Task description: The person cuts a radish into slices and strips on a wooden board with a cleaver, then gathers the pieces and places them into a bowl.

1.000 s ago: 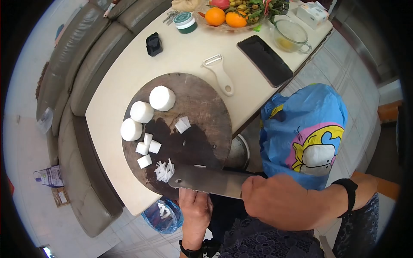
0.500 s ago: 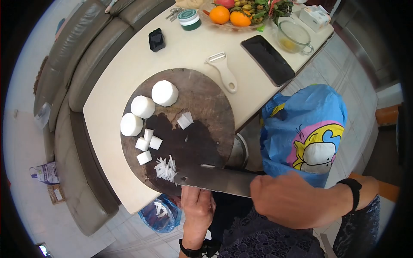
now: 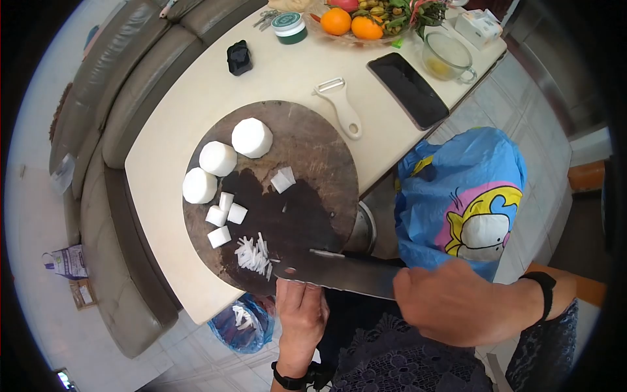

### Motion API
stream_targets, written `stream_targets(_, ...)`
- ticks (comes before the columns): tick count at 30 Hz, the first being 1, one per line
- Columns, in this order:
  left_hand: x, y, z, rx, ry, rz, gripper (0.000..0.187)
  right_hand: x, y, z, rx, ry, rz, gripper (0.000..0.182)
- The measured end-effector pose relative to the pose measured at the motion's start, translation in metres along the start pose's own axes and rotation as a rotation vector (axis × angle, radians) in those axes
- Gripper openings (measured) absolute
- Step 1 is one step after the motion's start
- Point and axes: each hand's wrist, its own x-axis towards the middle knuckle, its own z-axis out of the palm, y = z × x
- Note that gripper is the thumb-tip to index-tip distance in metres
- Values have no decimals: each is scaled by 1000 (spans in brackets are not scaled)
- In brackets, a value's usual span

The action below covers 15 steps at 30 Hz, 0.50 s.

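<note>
In the head view, my right hand (image 3: 450,304) is closed around the handle of a cleaver (image 3: 346,274), its blade pointing left over the near edge of a round wooden chopping board (image 3: 307,140). My left hand (image 3: 302,313) is curled against the blade's near side; its fingertips and whatever they press are hidden. Just beyond the blade tip lies a pile of thin white strips (image 3: 253,255), apparently white radish. Several small white blocks (image 3: 219,236) sit left of centre. Three thick white rounds (image 3: 252,138) line the board's far left, and a few thin slices (image 3: 283,179) lie near the middle.
On the cream table (image 3: 176,130) are a white peeler (image 3: 339,108), a black phone (image 3: 410,90), a glass cup (image 3: 447,57), a fruit bowl (image 3: 366,39) and a green jar (image 3: 289,28). A blue bag (image 3: 457,189) stands right; a bag-lined bin (image 3: 241,336) is below.
My right hand and the cleaver have shifted slightly to the right. The strip pile has spread a little towards the blade tip. My left hand has barely moved.
</note>
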Motion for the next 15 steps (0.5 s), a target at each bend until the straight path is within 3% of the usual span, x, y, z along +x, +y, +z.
stream_targets(5, -7, 1, 1, 30, -10, -9, 31, 14, 1, 4, 5, 97, -51, 18)
stream_targets(15, -8, -3, 5, 27, 25, 22, 33, -4, -5, 1, -31, 8, -1, 16)
